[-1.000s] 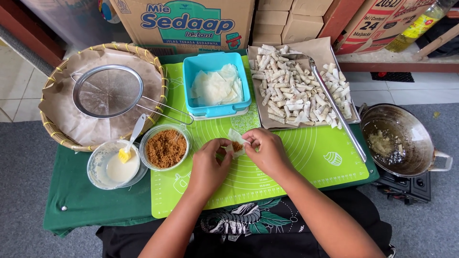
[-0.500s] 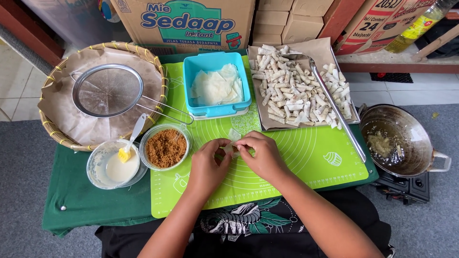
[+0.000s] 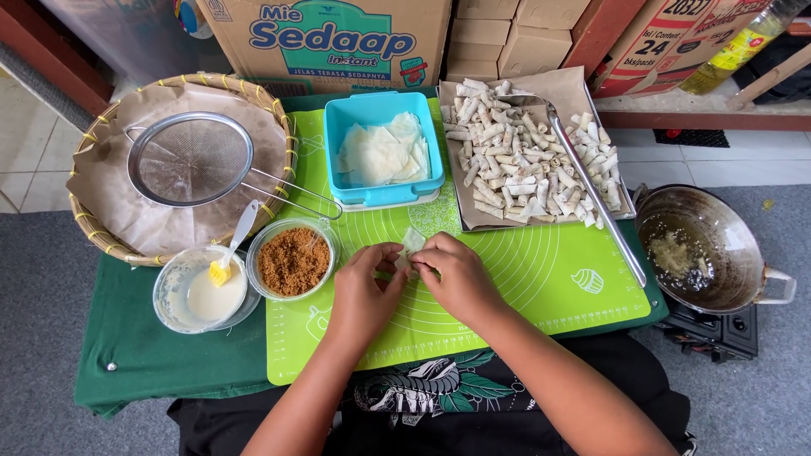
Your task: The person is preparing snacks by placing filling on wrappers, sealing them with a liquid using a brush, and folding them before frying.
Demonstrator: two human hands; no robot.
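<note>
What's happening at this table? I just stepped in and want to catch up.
A person is working a small pale wrapper between the left hand and right hand over a green mat. A blue tub of wrappers sits just beyond, and a tray of finished rolls to its right. A bowl of brown filling and a bowl of white paste with a brush stand at the left.

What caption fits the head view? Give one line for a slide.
Both hands, left hand and right hand, fold a pastry wrapper over the green baking mat.
</note>
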